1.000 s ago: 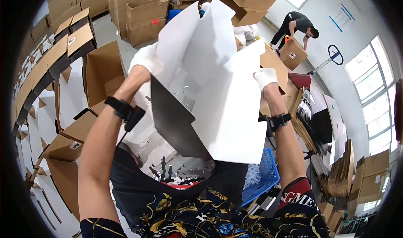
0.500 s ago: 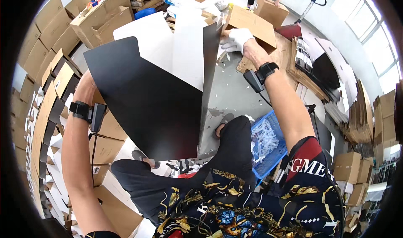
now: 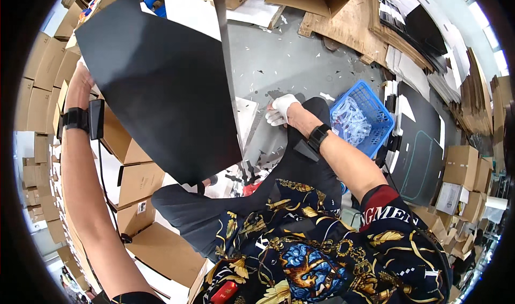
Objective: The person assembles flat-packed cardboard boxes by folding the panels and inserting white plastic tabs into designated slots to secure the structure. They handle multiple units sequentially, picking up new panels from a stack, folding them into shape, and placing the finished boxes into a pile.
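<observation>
Gloved right fingers (image 3: 274,117) curl above grey floor (image 3: 257,52) dotted with scraps (image 3: 326,96).

Blue basket (image 3: 383,126) of translucent strips (image 3: 351,123), wooden board (image 3: 348,33) beyond it, grey floor (image 3: 306,62) strewn with small pale scraps (image 3: 326,96)

Room ahead of right hand (image 3: 281,110); black panel (image 3: 166,95) left (basket (image 3: 381,124) right).
</observation>
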